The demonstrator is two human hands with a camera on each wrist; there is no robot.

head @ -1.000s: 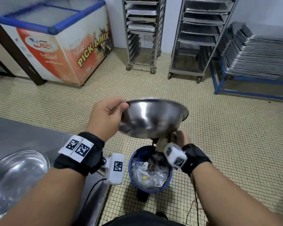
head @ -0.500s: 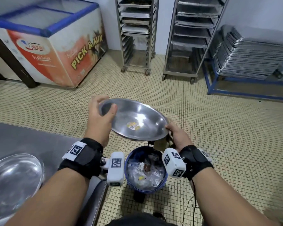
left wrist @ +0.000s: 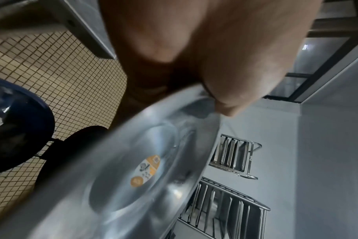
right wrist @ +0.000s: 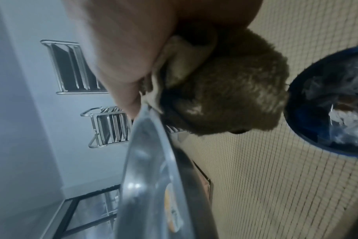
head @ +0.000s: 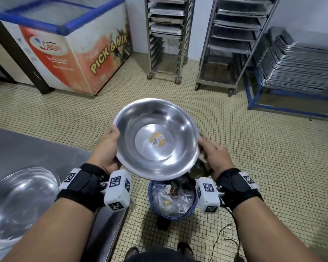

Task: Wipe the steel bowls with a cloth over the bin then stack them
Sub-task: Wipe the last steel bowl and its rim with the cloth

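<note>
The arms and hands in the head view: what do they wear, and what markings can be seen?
Both forearms are bare, without sleeves. The left hand and right hand wear no gloves. Each wrist has a black strap with white square-code tags and a white box-shaped camera bearing black codes. A thin dark cable hangs below the right wrist.

Both forearms reach forward, the left hand (head: 107, 148) and right hand (head: 215, 157) curled, thumbs on top, gripping.
</note>
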